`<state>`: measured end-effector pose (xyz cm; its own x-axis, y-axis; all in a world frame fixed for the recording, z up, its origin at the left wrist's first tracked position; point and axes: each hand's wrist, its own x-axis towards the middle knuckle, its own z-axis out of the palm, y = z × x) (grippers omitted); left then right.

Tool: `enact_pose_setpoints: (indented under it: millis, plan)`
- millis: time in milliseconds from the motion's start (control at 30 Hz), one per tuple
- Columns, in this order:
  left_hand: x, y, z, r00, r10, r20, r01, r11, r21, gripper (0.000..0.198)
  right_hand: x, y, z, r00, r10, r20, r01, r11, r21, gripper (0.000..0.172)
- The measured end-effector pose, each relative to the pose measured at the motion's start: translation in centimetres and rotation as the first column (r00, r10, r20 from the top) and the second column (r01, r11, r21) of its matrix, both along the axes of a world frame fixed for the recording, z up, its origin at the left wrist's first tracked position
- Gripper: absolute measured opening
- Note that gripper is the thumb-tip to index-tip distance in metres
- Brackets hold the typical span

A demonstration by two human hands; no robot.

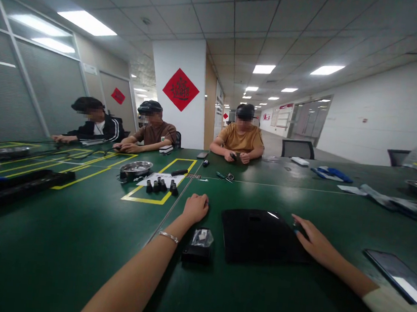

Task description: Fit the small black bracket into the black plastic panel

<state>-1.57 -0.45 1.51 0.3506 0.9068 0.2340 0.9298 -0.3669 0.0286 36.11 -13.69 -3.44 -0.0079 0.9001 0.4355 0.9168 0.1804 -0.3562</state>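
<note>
My left hand (196,208) rests on the green table with its fingers curled under; whether they hold anything is hidden. Close to its wrist sits a small black box (196,254) with a clear plastic bag (203,238) on top. A glossy black panel (259,238) with a small rectangular mark near its far edge lies between my two hands. At the panel's right edge, my right hand (310,236) has its index finger and thumb bent around something small, greyish and bluish, too small to name.
A phone (397,275) lies at the right. Several black cylindrical parts (160,185) stand on white paper inside yellow tape, beside a metal bowl (136,168). Pliers (224,177) lie ahead. A black tray (49,179) is at left. Co-workers sit across the table.
</note>
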Motion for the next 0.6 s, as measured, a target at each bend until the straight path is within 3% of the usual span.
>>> enact_pose_setpoints:
  millis: [100,167,267,333,467,600]
  plan:
    - [0.0,0.0,0.0,1.0,-0.003,0.005,0.003,1.0,0.007,0.021,-2.3,-0.7,1.3,0.997,-0.029,0.075,0.016,0.985,0.169,0.046]
    - [-0.1,0.1,0.0,1.0,-0.006,0.008,0.006,1.0,0.01,0.02,-5.7,-1.7,2.6,0.982,0.042,0.183,-0.084,0.97,0.229,0.043]
    - [-0.1,0.0,0.0,1.0,-0.008,0.008,0.008,1.0,0.008,0.021,-12.5,-3.7,4.4,0.882,0.324,0.342,-0.392,0.908,0.15,0.043]
    - [-0.1,0.0,0.0,1.0,-0.002,0.006,0.002,1.0,0.006,0.021,-17.0,-4.7,5.2,0.812,0.452,0.369,-0.509,0.858,0.069,0.048]
    - [-0.1,-0.1,0.0,1.0,-0.004,0.002,0.004,1.0,0.016,0.022,-23.0,-4.4,5.6,0.798,0.506,0.329,-0.546,0.837,0.037,0.058]
    - [-0.2,0.0,-0.2,1.0,-0.017,0.005,0.016,0.999,0.029,0.02,-24.7,-3.0,5.2,0.798,0.52,0.304,-0.542,0.84,-0.016,0.056]
